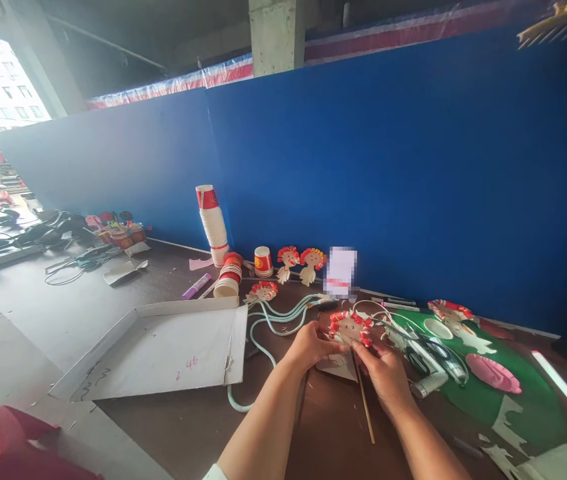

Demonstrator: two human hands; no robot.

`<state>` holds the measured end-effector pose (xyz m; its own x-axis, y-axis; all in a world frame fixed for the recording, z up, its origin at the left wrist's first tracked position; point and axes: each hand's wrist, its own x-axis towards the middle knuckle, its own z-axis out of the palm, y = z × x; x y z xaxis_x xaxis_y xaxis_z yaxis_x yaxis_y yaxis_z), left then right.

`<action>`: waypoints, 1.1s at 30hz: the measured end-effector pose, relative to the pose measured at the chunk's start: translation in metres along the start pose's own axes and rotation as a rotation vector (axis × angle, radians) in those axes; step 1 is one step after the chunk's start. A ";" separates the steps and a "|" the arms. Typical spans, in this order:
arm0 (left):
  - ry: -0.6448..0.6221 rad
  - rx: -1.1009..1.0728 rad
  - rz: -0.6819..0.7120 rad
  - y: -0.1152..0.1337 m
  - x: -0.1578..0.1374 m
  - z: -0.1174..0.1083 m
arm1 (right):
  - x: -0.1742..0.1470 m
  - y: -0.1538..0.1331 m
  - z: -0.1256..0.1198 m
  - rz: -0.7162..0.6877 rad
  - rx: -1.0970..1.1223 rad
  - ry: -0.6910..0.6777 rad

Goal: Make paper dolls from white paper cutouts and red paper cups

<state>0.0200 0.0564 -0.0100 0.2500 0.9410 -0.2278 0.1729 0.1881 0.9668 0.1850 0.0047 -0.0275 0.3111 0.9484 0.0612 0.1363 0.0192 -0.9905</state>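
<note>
Between my two hands is a paper-cup doll (pixel 350 327) with a round face and a red curled fringe. My left hand (pixel 313 348) pinches its left side, and my right hand (pixel 384 373) grips the lower right. A thin wooden stick (pixel 366 408) slants down from beneath the doll by my right fingers; its upper end is hidden, so I cannot tell whether it is attached. Under the hands lies a pale paper piece (pixel 338 365), partly covered. Similar dolls lean by the blue board: one (pixel 288 263), another (pixel 312 265), and one lying flat (pixel 263 291).
A white cardboard tray (pixel 173 353) lies left of my arms, with light-blue cables (pixel 268 327) beside it. Stacked paper cups (pixel 213 227) stand behind. On the right, a green mat (pixel 483 393) carries scissors (pixel 446 360), pink paper (pixel 493 372) and scraps. The blue board (pixel 388 167) closes off the back.
</note>
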 end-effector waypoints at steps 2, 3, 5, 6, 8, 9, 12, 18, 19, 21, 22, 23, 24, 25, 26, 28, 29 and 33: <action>-0.068 -0.039 -0.008 0.003 -0.003 -0.003 | 0.001 0.005 0.000 0.060 0.026 0.042; -0.094 -0.073 -0.019 0.004 -0.004 -0.005 | 0.002 0.007 -0.001 0.076 0.035 0.058; -0.118 -0.148 -0.024 0.006 -0.005 -0.008 | 0.004 0.011 -0.001 0.074 0.057 0.066; -0.122 -0.180 -0.014 0.006 -0.004 -0.008 | 0.004 0.013 -0.001 0.066 0.064 0.060; -0.129 -0.220 0.013 0.006 -0.003 -0.009 | 0.005 0.014 -0.001 0.054 0.070 0.052; -0.131 -0.226 0.023 0.005 -0.003 -0.008 | 0.005 0.014 -0.001 0.054 0.071 0.052; -0.096 -0.214 0.025 0.005 -0.002 -0.006 | 0.005 0.012 -0.001 0.078 0.070 0.072; -0.074 -0.214 0.034 0.003 0.000 -0.004 | 0.002 0.009 0.000 0.085 0.058 0.064; -0.070 -0.205 0.035 0.004 0.000 -0.004 | 0.002 0.009 0.000 0.087 0.058 0.061; -0.048 -0.175 0.035 0.004 0.000 -0.003 | 0.002 0.008 0.000 0.096 0.057 0.063; -0.033 -0.156 0.031 0.005 -0.001 -0.003 | 0.002 0.007 0.000 0.098 0.059 0.064; -0.016 -0.137 0.024 0.006 -0.001 -0.003 | 0.002 0.006 0.000 0.096 0.060 0.058; 0.001 -0.121 0.016 0.007 -0.002 -0.003 | 0.001 0.005 0.000 0.087 0.061 0.055; 0.018 -0.110 0.009 0.007 -0.002 -0.003 | 0.001 0.003 0.001 0.077 0.060 0.051; 0.031 -0.102 0.006 0.007 -0.002 -0.003 | 0.001 0.002 0.001 0.068 0.059 0.049; 0.041 -0.089 0.014 0.007 -0.002 -0.002 | 0.001 0.001 0.002 0.057 0.058 0.045; 0.042 -0.079 0.023 0.006 -0.001 -0.002 | 0.000 0.001 0.002 0.056 0.058 0.045; 0.074 0.021 0.045 0.005 0.000 0.000 | 0.000 0.002 0.003 0.061 0.044 0.035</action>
<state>0.0212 0.0574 -0.0050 0.1873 0.9666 -0.1747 0.1837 0.1403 0.9729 0.1825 0.0060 -0.0299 0.3504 0.9366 0.0040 0.0746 -0.0237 -0.9969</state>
